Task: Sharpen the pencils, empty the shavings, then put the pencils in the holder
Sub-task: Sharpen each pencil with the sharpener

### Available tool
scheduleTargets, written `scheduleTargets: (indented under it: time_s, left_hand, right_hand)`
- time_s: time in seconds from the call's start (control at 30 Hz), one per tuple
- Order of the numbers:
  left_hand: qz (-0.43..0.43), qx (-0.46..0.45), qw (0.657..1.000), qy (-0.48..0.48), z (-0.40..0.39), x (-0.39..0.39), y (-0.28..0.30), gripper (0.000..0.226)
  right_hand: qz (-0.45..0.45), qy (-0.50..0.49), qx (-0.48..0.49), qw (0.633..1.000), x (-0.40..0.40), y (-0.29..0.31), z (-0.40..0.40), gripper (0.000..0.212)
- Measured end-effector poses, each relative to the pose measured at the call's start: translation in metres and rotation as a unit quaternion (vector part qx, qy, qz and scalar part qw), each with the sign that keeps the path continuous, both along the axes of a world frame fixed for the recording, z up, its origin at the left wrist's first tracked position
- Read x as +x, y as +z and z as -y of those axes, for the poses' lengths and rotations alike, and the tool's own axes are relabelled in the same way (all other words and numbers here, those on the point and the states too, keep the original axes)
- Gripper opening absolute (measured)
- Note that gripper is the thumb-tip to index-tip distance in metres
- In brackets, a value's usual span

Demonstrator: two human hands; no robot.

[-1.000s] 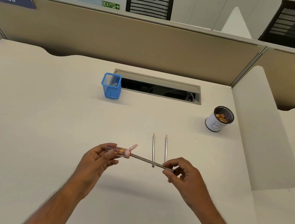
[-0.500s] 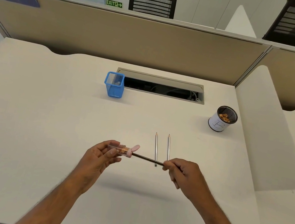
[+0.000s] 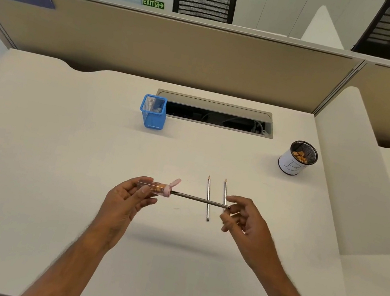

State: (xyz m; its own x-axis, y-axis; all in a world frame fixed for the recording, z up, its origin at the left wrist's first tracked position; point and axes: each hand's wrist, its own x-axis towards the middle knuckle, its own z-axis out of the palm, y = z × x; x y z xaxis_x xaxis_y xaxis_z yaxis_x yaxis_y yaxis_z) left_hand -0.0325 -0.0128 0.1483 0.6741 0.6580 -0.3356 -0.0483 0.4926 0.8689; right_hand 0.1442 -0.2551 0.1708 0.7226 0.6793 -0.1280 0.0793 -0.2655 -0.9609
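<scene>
Above the desk's (image 3: 58, 149) near-middle, the pencil (image 3: 199, 199) is lying level, left to right, its tip sitting inside the sharpener (image 3: 155, 188) the left hand (image 3: 124, 203) is gripping, its far end pinched in the right hand (image 3: 245, 220) fingertips.

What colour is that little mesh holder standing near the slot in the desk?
The mesh holder is bright blue; the head view, the only one, shows it clearly.

Desk count: pencils, sharpener, containers, hands

Three pencils: one held (image 3: 199, 199), two lying on the desk (image 3: 208, 198) (image 3: 225, 189). One clear sharpener (image 3: 155, 187). One blue mesh holder (image 3: 153, 111). One white-sleeved cup of shavings (image 3: 296, 158). Two hands: left hand (image 3: 124, 203), right hand (image 3: 246, 222).
</scene>
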Motion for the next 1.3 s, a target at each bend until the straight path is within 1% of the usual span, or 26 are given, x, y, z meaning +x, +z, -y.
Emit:
scheduleTargets:
  time_s: [0.1, 0.2, 0.3, 0.4, 0.47, 0.53, 0.63, 0.7, 0.77, 0.8, 0.83, 0.87, 0.93, 1.1, 1.17, 1.3]
  left_hand:
    - [0.004, 0.003, 1.000, -0.002, 0.000, 0.001, 0.002, 0.033]
    - [0.005, 0.000, 1.000, -0.006, 0.001, 0.002, 0.001, 0.033]
    - [0.003, -0.002, 1.000, -0.011, 0.003, 0.003, 0.001, 0.032]
    - [0.001, -0.001, 1.000, -0.017, 0.003, 0.003, 0.000, 0.033]
    - [0.001, 0.000, 1.000, -0.020, 0.004, 0.003, -0.001, 0.036]
    - [0.003, -0.005, 1.000, -0.021, 0.006, 0.004, -0.001, 0.041]
    - [-0.002, 0.001, 1.000, -0.017, 0.008, 0.004, -0.002, 0.036]
    - [-0.007, 0.004, 1.000, -0.015, 0.008, 0.004, -0.001, 0.035]
    - [-0.007, 0.008, 1.000, -0.012, 0.008, 0.004, 0.001, 0.048]
    - [-0.008, 0.009, 1.000, -0.013, 0.008, 0.004, 0.001, 0.056]
    - [-0.010, 0.008, 1.000, -0.010, 0.009, 0.004, 0.001, 0.056]
    - [-0.012, 0.006, 1.000, -0.007, 0.009, 0.004, 0.000, 0.049]
    - [-0.012, 0.001, 1.000, -0.002, 0.010, 0.005, -0.001, 0.036]
    - [-0.008, 0.005, 1.000, -0.007, 0.010, 0.007, 0.001, 0.033]
    - [-0.010, 0.007, 1.000, -0.008, 0.009, 0.008, 0.002, 0.033]
    - [-0.015, 0.011, 1.000, -0.023, 0.007, 0.006, 0.002, 0.035]
  right_hand:
    - [0.016, -0.026, 0.007, 0.999, -0.001, 0.005, -0.001, 0.030]
    - [0.028, -0.043, 0.007, 0.999, 0.001, 0.005, -0.003, 0.023]
    - [0.036, -0.041, -0.002, 0.999, 0.002, 0.005, -0.005, 0.017]
    - [0.037, -0.020, 0.000, 0.999, 0.005, 0.005, -0.005, 0.015]
    - [0.039, -0.007, -0.004, 0.999, 0.010, 0.005, -0.005, 0.015]
    - [0.050, 0.002, -0.029, 0.998, 0.014, 0.004, -0.006, 0.021]
    - [0.049, 0.029, -0.073, 0.996, 0.015, 0.002, -0.007, 0.034]
    - [0.032, 0.036, -0.075, 0.996, 0.013, 0.002, -0.005, 0.039]
    - [0.019, 0.045, -0.059, 0.997, 0.011, 0.002, -0.005, 0.038]
    - [0.015, 0.049, -0.052, 0.997, 0.010, 0.002, -0.005, 0.031]
    - [0.011, 0.053, -0.047, 0.997, 0.010, 0.002, -0.006, 0.021]
    - [0.009, 0.053, -0.044, 0.998, 0.009, 0.002, -0.006, 0.018]
    - [0.025, 0.038, -0.034, 0.998, 0.009, 0.003, -0.008, 0.025]
    - [0.102, 0.014, -0.016, 0.995, 0.008, 0.004, -0.006, 0.015]
    - [0.097, 0.004, -0.017, 0.995, 0.008, 0.003, -0.007, 0.016]
    - [0.055, 0.012, -0.030, 0.998, 0.007, 0.000, -0.006, 0.017]
